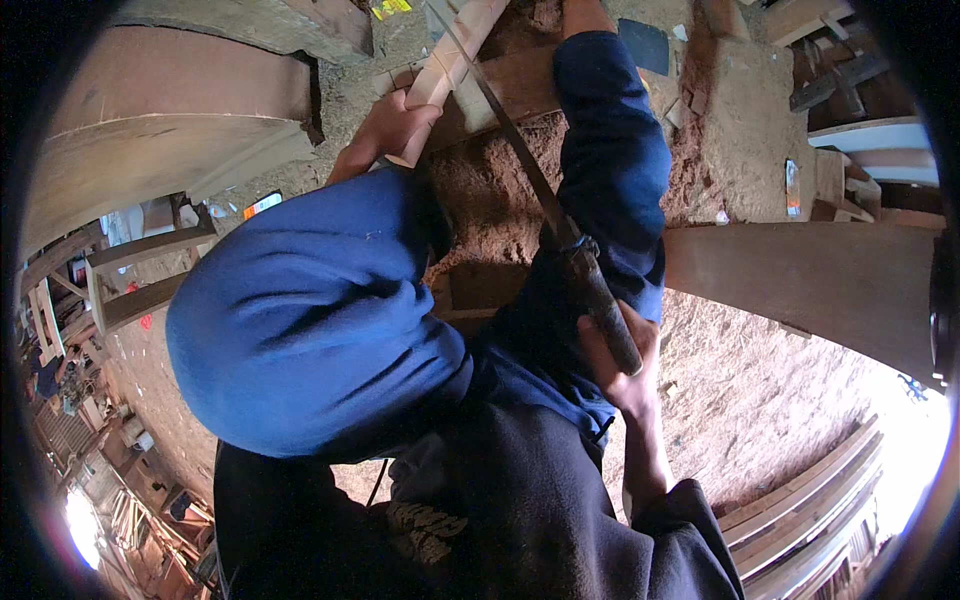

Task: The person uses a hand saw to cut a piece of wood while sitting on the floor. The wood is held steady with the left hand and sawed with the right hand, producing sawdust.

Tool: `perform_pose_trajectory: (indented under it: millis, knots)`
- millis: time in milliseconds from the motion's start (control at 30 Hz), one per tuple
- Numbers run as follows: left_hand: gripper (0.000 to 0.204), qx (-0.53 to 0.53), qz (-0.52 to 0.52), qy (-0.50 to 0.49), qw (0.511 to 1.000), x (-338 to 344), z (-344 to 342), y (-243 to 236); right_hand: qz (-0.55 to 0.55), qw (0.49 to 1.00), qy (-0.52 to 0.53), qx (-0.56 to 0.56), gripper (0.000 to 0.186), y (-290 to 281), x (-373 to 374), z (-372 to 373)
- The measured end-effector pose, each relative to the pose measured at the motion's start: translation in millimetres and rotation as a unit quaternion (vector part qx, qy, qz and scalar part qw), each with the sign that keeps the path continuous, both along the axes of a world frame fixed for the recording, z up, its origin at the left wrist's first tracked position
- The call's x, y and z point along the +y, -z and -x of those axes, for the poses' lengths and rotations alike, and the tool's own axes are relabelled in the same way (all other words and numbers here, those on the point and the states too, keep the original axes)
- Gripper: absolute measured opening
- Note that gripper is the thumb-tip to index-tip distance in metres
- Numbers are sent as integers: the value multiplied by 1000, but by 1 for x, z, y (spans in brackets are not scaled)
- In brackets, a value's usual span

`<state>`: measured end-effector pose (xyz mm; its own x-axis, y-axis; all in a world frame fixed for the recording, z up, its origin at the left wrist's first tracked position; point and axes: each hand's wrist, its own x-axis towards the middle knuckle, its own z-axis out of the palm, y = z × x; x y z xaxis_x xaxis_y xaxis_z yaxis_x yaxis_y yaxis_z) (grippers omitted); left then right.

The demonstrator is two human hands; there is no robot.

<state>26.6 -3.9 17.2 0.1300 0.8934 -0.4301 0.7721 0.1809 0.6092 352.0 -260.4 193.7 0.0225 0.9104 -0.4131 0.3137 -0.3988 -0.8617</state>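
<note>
Upper middle, my left hand (385, 130) grips a pale wooden piece (445, 70) with notches along it, which slants up to the top edge. My right hand (625, 350) holds the dark handle (600, 305) of a long, narrow tool (525, 150), whose blade reaches up alongside the pale piece; whether its tip touches the wood is unclear. My blue-trousered legs (310, 300) are bent around the work, and my bare foot (580, 12) shows at the top beside a brown board (510, 85).
Large boards (170, 90) stand at upper left and a wide panel (800, 290) at right. Wooden frames (140, 300), stacked planks (800, 490) and timber offcuts (110, 470) lie around me on dusty ground (740, 360) strewn with sawdust.
</note>
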Motion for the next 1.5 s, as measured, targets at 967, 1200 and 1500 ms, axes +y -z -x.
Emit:
perform_pose_trajectory:
  millis: [967,1200,1500]
  knots:
    - [45,-7,-172,190,967,-3,116,0,-80,996,45,8,14,-29,-77,43]
    - [52,76,-164,255,950,21,104,-89,-108,994,12,-10,9,-33,-58,62]
    - [61,178,-171,339,908,61,102,-56,-90,992,17,-91,12,-39,-39,62]
